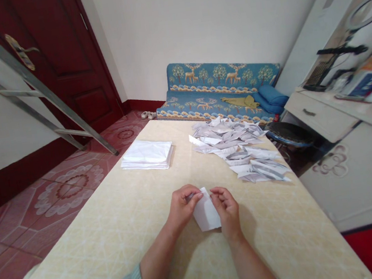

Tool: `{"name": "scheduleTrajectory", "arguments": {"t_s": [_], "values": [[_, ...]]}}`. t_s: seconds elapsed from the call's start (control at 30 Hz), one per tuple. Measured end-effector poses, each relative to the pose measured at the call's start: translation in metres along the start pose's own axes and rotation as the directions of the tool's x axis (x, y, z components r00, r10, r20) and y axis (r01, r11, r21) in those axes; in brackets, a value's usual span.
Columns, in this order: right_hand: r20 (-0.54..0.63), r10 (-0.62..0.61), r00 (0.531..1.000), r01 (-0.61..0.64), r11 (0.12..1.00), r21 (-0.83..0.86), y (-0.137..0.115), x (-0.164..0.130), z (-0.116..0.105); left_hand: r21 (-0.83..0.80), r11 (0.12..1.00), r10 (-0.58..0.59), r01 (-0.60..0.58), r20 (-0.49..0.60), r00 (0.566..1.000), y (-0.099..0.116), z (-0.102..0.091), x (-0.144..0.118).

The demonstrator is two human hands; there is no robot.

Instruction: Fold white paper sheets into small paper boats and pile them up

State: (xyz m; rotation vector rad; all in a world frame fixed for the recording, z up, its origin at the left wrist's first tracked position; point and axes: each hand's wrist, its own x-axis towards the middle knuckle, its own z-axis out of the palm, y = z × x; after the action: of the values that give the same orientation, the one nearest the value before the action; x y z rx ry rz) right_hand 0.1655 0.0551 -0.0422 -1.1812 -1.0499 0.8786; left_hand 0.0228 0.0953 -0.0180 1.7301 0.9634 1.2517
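Between my hands, close above the table, is a small folded piece of white paper (pixel 207 214). My left hand (pixel 185 203) is closed, pinching the paper's upper left edge between thumb and fingers. On the other side, my right hand (pixel 227 205) has curled fingers and its thumb at the paper's right edge, so it is closed there too. Ahead and to the left lies a neat stack of white paper sheets (pixel 147 154). A loose heap of folded paper pieces (pixel 229 133), some with grey print, spreads over the far right of the table.
A pale yellow cloth covers the table (pixel 116 231). Behind it stands a blue sofa (pixel 197 99) with a deer pattern. At the right are a dark round stool (pixel 290 134) and a white cabinet (pixel 358 171). A metal ladder (pixel 62 110) leans at the left.
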Motion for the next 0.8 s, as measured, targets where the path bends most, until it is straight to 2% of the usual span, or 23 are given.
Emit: {"name": "scheduleTrajectory", "arguments": {"t_s": [0.13,0.4,0.47,0.67,0.8], "values": [[0.110,0.047,0.993,-0.054,0.997,0.061,-0.004,0.003,-0.007,0.055,0.997,0.045,-0.051,0.118,0.992,0.013,-0.006,0.003],[0.184,-0.031,0.982,0.023,0.999,0.044,-0.009,0.007,-0.011,0.152,0.985,0.036,-0.087,0.311,0.950,0.034,-0.013,0.011],[0.167,-0.069,0.984,0.065,0.998,0.025,-0.009,0.007,-0.011,0.158,0.983,0.042,-0.095,0.308,0.950,0.037,-0.011,0.011],[0.142,-0.125,0.982,0.126,0.992,0.007,-0.012,0.006,-0.012,0.053,0.998,0.035,-0.043,0.145,0.989,0.036,-0.002,0.010],[0.153,-0.132,0.979,0.133,0.991,-0.001,-0.014,0.006,-0.012,0.041,0.999,0.022,-0.027,0.133,0.991,0.035,0.000,0.008]]}}
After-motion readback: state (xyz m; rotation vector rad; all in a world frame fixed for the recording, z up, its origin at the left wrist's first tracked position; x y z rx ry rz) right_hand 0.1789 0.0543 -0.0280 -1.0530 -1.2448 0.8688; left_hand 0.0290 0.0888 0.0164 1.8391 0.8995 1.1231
